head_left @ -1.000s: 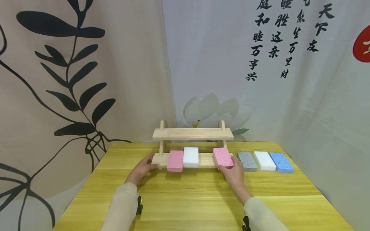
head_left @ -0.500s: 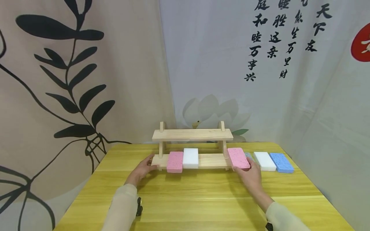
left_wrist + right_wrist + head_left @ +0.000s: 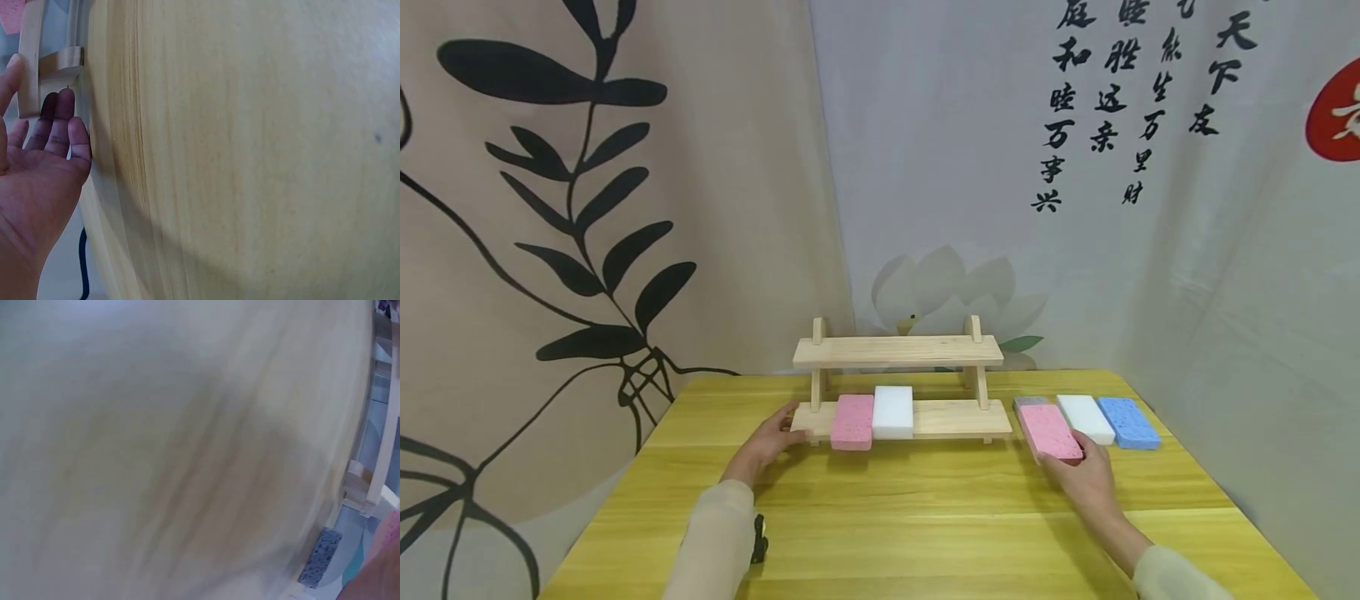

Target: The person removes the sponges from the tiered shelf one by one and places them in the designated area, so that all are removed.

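In the head view my right hand (image 3: 1086,479) pinches a pink sponge (image 3: 1051,432) by its near end, with thumb and fingers on its sides. The pink sponge covers most of a grey sponge (image 3: 1028,402); whether they touch is unclear. My left hand (image 3: 766,446) holds the left end of the lower shelf of a two-tier wooden rack (image 3: 955,417). The left wrist view shows that hand (image 3: 44,162) with its thumb on one side of the board and its fingers on the other. On the lower shelf lie another pink sponge (image 3: 852,422) and a white sponge (image 3: 892,412), side by side.
Right of the grey sponge a white sponge (image 3: 1086,418) and a blue sponge (image 3: 1128,422) lie on the wooden table (image 3: 895,525). The rack's upper shelf (image 3: 898,352) rises behind. A printed cloth (image 3: 925,167) hangs along the table's back edge.
My right hand has carried the pink sponge rightward, from over the right part of the lower shelf to over the grey sponge. My left hand has stayed at the rack's left end.
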`<move>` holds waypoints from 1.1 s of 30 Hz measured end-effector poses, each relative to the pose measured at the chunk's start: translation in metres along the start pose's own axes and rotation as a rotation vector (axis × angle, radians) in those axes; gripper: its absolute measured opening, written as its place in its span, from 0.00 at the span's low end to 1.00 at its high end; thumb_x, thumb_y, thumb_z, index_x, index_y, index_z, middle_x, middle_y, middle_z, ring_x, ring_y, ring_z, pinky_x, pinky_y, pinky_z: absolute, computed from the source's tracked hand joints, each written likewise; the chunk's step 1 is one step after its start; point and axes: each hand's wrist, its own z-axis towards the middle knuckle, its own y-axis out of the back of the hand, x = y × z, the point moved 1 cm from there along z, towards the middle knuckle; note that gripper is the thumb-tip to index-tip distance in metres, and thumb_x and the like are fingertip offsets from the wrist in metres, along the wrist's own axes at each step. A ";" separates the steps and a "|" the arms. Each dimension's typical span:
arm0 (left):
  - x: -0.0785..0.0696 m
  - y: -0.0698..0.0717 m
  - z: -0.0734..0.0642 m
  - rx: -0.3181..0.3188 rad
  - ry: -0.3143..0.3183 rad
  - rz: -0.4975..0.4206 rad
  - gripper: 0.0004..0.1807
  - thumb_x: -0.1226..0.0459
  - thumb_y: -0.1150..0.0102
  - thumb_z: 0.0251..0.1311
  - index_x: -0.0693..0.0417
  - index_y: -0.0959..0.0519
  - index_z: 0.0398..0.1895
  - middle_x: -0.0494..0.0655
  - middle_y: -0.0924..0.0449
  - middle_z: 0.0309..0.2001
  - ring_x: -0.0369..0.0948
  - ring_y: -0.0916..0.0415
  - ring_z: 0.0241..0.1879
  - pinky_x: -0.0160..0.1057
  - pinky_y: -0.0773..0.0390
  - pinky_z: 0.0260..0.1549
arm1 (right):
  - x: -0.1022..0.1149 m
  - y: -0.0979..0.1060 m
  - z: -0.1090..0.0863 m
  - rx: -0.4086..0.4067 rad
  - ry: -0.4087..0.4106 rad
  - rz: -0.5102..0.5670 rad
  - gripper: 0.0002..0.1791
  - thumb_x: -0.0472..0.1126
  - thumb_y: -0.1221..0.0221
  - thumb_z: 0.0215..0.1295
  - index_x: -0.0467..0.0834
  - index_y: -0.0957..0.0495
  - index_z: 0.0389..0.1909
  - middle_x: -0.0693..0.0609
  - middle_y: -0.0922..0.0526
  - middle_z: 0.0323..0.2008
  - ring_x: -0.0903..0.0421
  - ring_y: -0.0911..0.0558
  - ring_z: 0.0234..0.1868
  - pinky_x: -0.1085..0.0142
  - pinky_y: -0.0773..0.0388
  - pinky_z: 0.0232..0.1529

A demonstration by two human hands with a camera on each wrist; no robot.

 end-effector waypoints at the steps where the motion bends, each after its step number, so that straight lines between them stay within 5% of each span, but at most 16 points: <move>1: 0.000 0.000 0.000 -0.001 -0.001 0.001 0.45 0.61 0.36 0.65 0.57 0.51 0.79 0.70 0.38 0.66 0.58 0.31 0.60 0.60 0.32 0.58 | -0.002 0.001 -0.001 0.009 -0.004 0.004 0.45 0.41 0.34 0.62 0.25 0.47 0.71 0.25 0.43 0.66 0.34 0.40 0.67 0.44 0.43 0.68; 33: -0.003 0.000 -0.001 -0.009 -0.007 0.013 0.45 0.61 0.37 0.65 0.58 0.51 0.79 0.69 0.36 0.65 0.57 0.29 0.58 0.58 0.30 0.56 | -0.023 0.006 -0.014 0.079 -0.045 -0.018 0.46 0.42 0.32 0.61 0.21 0.45 0.69 0.23 0.39 0.66 0.33 0.37 0.68 0.44 0.42 0.68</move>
